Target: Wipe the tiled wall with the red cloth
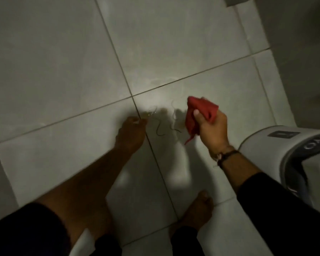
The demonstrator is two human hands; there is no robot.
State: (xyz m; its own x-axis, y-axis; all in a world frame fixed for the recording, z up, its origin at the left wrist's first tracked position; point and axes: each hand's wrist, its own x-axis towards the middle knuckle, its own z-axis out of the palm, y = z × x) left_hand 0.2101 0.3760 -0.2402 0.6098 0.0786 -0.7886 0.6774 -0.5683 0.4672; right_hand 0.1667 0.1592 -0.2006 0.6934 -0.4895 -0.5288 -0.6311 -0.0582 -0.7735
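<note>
One hand, the right hand (pixel 211 129), grips the bunched red cloth (pixel 199 115) above floor tiles (pixel 63 61). Wiping seems not yet begun; next it must reach the wall (pixel 303 43).

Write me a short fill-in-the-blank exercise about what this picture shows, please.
1. The red cloth is bunched up in the person's ____ hand.
2. The foot stretched forward on the tiled floor wears no shoe or sock; it is ____.
3. A dark band sits around that hand's ____.

Missing words: right; bare; wrist.
</note>
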